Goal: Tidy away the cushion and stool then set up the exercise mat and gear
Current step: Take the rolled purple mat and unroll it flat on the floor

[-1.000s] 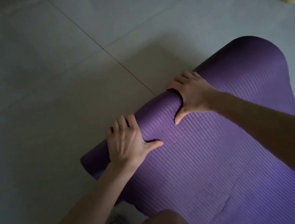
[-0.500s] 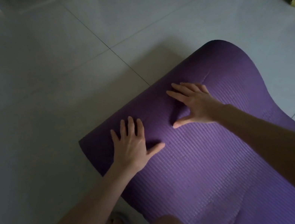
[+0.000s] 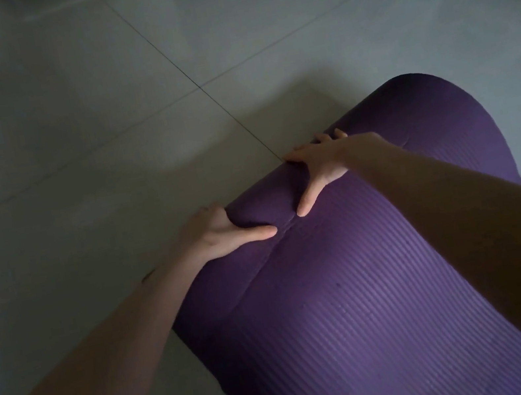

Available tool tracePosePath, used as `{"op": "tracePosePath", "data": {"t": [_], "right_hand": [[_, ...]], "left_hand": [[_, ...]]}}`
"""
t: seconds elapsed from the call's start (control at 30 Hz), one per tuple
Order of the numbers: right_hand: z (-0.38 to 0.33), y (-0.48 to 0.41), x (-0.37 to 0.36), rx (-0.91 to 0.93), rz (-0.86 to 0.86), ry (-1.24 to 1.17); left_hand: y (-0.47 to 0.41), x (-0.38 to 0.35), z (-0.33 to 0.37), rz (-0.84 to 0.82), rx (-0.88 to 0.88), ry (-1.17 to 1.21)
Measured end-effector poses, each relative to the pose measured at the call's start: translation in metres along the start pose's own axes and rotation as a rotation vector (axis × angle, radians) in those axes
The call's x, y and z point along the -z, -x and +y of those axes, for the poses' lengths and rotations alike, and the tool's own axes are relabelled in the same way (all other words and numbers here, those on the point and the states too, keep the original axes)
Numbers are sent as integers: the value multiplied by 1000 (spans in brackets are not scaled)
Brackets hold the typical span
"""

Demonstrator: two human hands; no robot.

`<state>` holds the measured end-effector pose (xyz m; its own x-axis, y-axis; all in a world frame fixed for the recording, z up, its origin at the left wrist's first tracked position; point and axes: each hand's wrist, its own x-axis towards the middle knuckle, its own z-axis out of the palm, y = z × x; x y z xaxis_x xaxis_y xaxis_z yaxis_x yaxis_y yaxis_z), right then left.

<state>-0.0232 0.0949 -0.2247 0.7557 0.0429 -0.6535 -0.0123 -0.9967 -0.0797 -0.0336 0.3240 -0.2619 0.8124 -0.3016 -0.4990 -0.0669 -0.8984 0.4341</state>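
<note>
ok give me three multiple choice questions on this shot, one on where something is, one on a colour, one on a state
1. Where does the mat lie?
A. on a table
B. on the tiled floor
C. on a bed

2. What colour is the mat?
A. green
B. purple
C. red

3. What are the hands doing?
A. hanging free above the mat
B. holding a bottle
C. left hand and right hand both on the mat's curled end

Key: 1 B, grey tiles and grout lines surround it; 2 B, its ribbed surface is purple; 3 C, thumbs lie on top and fingers wrap over the roll.
</note>
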Motion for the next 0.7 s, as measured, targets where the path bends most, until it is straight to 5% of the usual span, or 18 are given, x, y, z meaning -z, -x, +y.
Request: {"op": "tracePosePath", "data": {"t": [0.13, 0.43, 0.7], "right_hand": [[-7, -6, 6, 47, 84, 27], [-1, 40, -17, 237, 736, 144], [-6, 9, -34, 138, 357, 135]], "left_hand": [[12, -5, 9, 320, -49, -306], [62, -15, 8, 730, -210, -532], [47, -37, -18, 438, -152, -517]]}}
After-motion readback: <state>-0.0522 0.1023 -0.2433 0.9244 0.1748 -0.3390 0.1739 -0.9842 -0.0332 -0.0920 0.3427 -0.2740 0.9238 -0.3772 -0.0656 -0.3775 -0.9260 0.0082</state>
